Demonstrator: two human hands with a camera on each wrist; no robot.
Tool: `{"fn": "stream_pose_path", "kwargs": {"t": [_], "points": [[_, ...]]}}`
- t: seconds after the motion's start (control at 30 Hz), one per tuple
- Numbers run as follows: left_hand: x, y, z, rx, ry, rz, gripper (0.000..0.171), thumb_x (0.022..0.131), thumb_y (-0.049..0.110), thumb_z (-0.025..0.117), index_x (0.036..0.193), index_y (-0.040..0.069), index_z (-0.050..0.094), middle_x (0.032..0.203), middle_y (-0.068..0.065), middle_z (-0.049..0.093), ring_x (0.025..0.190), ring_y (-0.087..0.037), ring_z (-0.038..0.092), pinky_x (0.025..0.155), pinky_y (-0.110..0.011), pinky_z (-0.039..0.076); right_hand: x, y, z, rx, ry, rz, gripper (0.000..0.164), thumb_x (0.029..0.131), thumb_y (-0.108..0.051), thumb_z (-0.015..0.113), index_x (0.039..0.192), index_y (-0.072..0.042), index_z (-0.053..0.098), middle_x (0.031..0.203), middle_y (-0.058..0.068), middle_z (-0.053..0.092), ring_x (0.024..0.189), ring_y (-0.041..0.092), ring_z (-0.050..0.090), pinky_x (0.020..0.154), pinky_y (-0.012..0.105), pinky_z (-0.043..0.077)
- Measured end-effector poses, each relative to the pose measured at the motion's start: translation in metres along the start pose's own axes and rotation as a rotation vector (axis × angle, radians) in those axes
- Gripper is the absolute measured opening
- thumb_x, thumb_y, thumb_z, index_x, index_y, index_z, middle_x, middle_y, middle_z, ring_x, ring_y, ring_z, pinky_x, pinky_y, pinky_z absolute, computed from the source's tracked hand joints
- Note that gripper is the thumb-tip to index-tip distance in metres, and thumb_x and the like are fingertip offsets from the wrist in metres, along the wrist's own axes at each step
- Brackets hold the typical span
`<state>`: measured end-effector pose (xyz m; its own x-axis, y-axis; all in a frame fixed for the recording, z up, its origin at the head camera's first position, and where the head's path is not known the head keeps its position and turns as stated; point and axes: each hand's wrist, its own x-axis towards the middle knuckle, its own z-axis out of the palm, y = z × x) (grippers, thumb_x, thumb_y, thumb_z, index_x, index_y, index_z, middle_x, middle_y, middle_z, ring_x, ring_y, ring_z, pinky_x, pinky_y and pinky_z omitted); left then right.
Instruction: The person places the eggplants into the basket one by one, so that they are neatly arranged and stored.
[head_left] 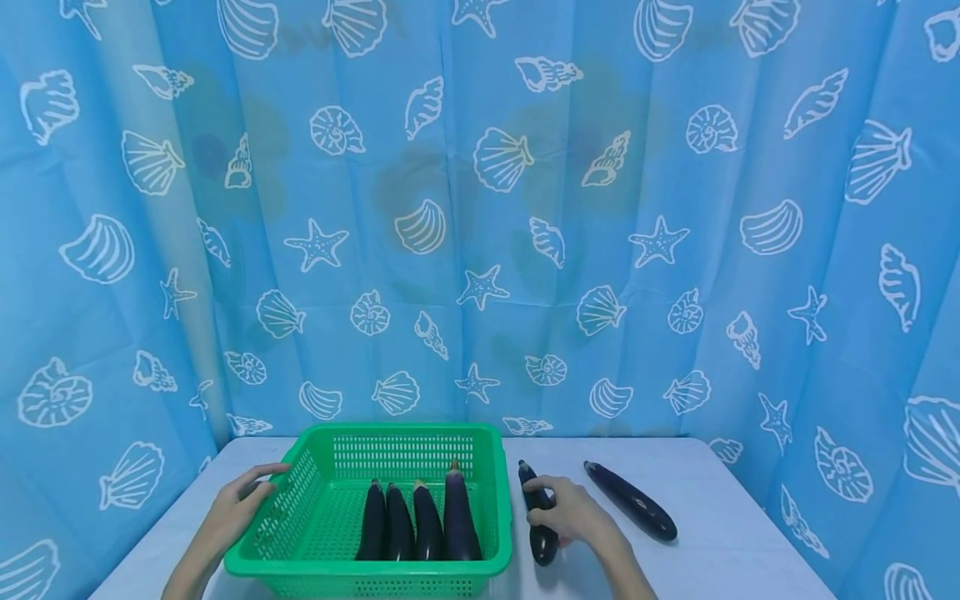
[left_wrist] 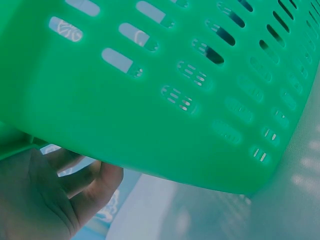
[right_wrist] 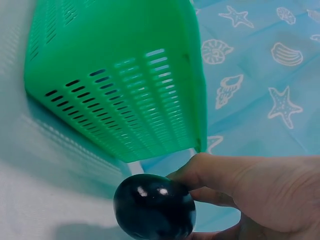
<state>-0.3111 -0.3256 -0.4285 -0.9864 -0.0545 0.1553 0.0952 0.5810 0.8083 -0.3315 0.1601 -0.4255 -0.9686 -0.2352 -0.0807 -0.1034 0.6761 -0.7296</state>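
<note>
A green plastic basket with slotted walls holds several dark purple eggplants lying side by side. At its left rim my left hand grips the edge; in the left wrist view the fingers bend against the rim. To the right of the basket, my right hand holds another eggplant between thumb and fingers, at or just above the table. The right wrist view shows this eggplant's glossy rounded end close up. One more eggplant lies slanted on the table, right of that hand.
A white-covered table carries everything. Behind it and at both sides hangs a blue curtain with white shells and starfish. The basket's right wall stands close to the held eggplant.
</note>
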Motion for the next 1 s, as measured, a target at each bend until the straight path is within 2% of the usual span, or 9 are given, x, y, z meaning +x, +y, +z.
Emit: {"fn": "stream_pose_path", "kwargs": {"t": [0.4,0.7,1.0], "points": [[0.002,-0.002,0.0,0.003,0.004,0.002,0.052,0.105,0.042,0.042,0.143,0.007,0.049,0.142,-0.031,0.048,0.114,-0.037,0.062,0.09,-0.045,0.059,-0.011,-0.015,-0.008,-0.042,0.064,-0.046,0.051,0.086,-0.02,0.07,0.135,-0.013,0.058,0.086,0.009,0.064,0.061,0.017,0.063,0.05,0.029,0.058],[0.003,0.0,0.001,0.025,0.014,-0.005,0.048,0.105,0.037,0.043,0.142,0.007,0.051,0.145,-0.03,0.046,0.119,-0.041,0.059,0.09,-0.047,0.059,-0.025,-0.033,-0.015,-0.065,0.127,-0.075,0.049,0.086,-0.021,0.07,0.134,-0.016,0.06,0.093,0.01,0.061,0.065,0.015,0.061,0.053,0.028,0.059],[0.003,-0.002,0.0,0.022,0.009,0.003,0.05,0.105,0.04,0.043,0.143,0.007,0.05,0.146,-0.03,0.044,0.119,-0.042,0.059,0.091,-0.047,0.058,-0.027,-0.044,-0.017,-0.101,0.154,-0.099,0.047,0.087,-0.023,0.07,0.133,-0.019,0.061,0.089,0.006,0.062,0.067,0.014,0.06,0.053,0.026,0.055]]}}
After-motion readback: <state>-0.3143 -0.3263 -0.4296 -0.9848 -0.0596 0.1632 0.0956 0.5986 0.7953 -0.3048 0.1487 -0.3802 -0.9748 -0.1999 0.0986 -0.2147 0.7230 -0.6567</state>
